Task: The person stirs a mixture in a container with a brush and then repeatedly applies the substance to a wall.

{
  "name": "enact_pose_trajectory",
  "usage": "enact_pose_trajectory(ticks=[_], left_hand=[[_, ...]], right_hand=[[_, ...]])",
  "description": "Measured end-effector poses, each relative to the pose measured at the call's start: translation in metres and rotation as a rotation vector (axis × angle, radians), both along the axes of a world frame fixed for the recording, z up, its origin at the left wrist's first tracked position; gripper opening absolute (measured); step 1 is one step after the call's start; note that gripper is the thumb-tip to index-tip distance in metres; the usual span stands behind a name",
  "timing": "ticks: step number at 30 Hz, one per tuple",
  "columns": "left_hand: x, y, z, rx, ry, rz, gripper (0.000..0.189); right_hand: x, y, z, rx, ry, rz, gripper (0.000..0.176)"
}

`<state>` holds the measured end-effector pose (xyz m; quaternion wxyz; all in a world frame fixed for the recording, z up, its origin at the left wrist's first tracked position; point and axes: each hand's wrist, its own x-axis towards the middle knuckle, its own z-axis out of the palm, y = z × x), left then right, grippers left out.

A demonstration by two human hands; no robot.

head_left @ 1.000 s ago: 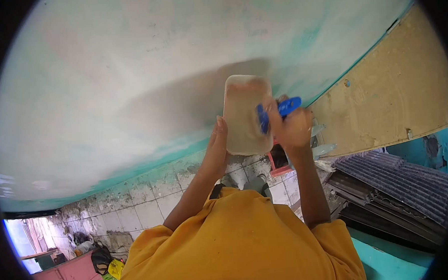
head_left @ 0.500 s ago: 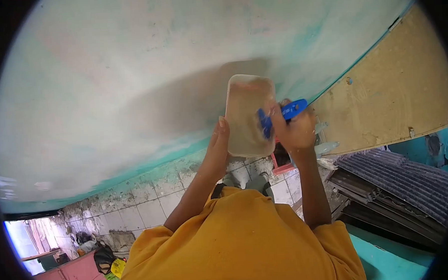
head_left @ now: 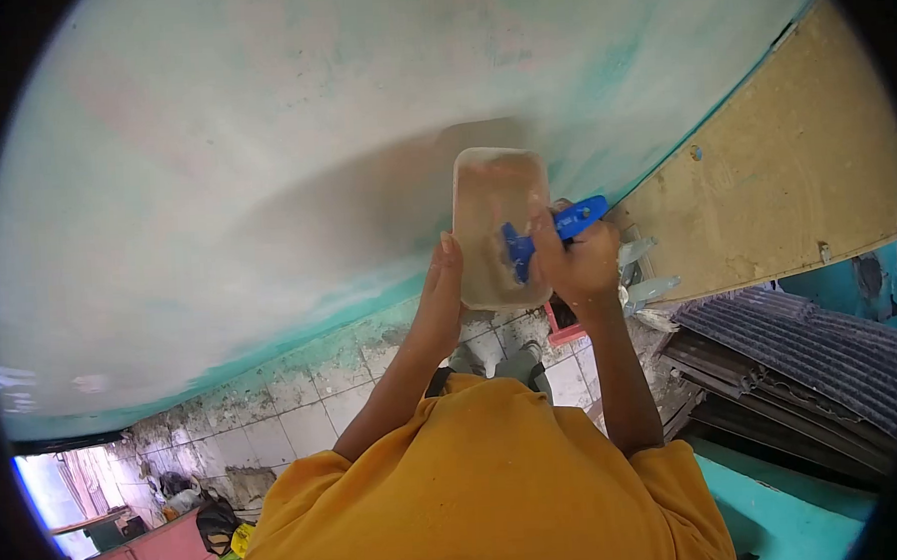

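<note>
A pale, rectangular plastic container [head_left: 477, 204] is held up in front of the wall, its inside smeared with a whitish coating and pinkish near the top. My left hand [head_left: 441, 298] grips its left side, thumb along the rim; the other fingers are hidden behind it. My right hand [head_left: 580, 266] is closed around a blue-handled paintbrush [head_left: 582, 214]. The blue head of the brush is over the container's inside, toward its lower right; its bristles are hard to make out.
The wall [head_left: 261, 108] is patchy white and turquoise, beside a tan board [head_left: 783, 155]. Corrugated sheets [head_left: 807, 344] are stacked at the right. Clear plastic bottles [head_left: 653, 289] and a pink-red object [head_left: 565, 333] lie below my right hand, over a dirty tiled floor [head_left: 265, 438].
My right hand and the paintbrush have shifted slightly left, further over the container. My left hand and the container have barely moved.
</note>
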<state>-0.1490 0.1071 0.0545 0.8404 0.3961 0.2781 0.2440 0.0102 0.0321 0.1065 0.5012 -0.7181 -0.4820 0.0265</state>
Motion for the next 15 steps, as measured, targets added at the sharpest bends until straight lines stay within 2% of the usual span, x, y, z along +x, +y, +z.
enact_pose_trajectory(ticks=[2,4,6,7,9,10,12,15], left_hand=[[0.003,-0.002,-0.012,-0.011,-0.012,-0.015,0.08],[0.005,-0.004,-0.004,-0.002,-0.022,-0.03,0.079],[0.005,-0.003,0.006,-0.001,-0.025,-0.036,0.079],[0.003,-0.001,0.01,-0.016,-0.002,-0.017,0.076],[0.001,0.003,0.011,-0.029,0.022,0.009,0.074],[0.002,0.004,0.01,-0.017,0.044,0.009,0.074],[0.003,0.005,0.001,-0.001,0.063,0.003,0.074],[0.005,0.002,-0.011,-0.026,0.035,-0.021,0.076]], right_hand=[[0.001,0.012,-0.006,0.033,-0.013,-0.005,0.025],[0.012,0.022,0.0,0.074,-0.036,-0.012,0.025],[0.019,0.027,0.008,0.093,-0.133,-0.155,0.026],[0.021,0.023,0.01,0.094,-0.133,-0.153,0.026],[0.024,0.011,0.012,-0.071,-0.153,-0.185,0.026],[0.018,0.008,0.008,-0.071,-0.153,-0.181,0.026],[0.008,0.006,-0.005,0.012,0.039,0.012,0.026],[0.007,0.018,-0.01,0.078,-0.039,0.057,0.026]])
